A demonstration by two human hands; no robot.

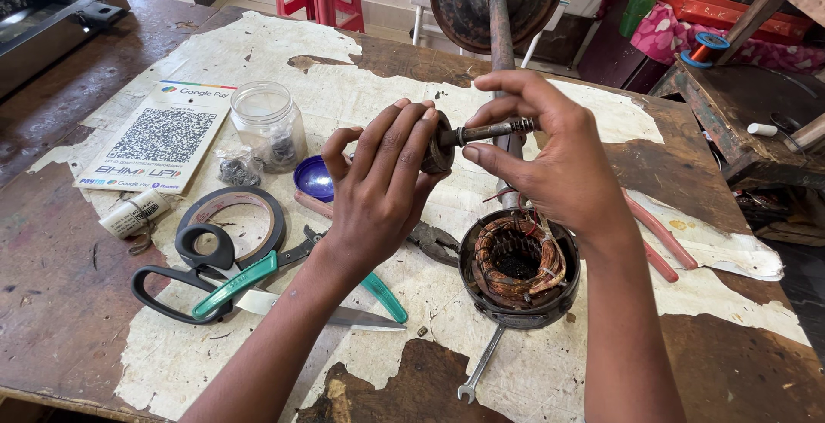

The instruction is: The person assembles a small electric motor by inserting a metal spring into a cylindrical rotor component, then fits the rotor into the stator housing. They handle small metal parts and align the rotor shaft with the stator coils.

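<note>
Fingers of the left hand (387,174) clench a dark disc (438,144), while right hand (550,152) fingers pinch its threaded shaft (494,129). Below them, a copper-wound stator (518,264) sits on the surface (361,88).

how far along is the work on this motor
Done: the round motor housing with copper windings sits opened on the peeling wooden table, with nothing in its centre hole. In hand: the left hand grips a dark round part on a short metal shaft that the right hand pinches. Left: shaft and housing are apart; the steel spanner lies unused.
</note>
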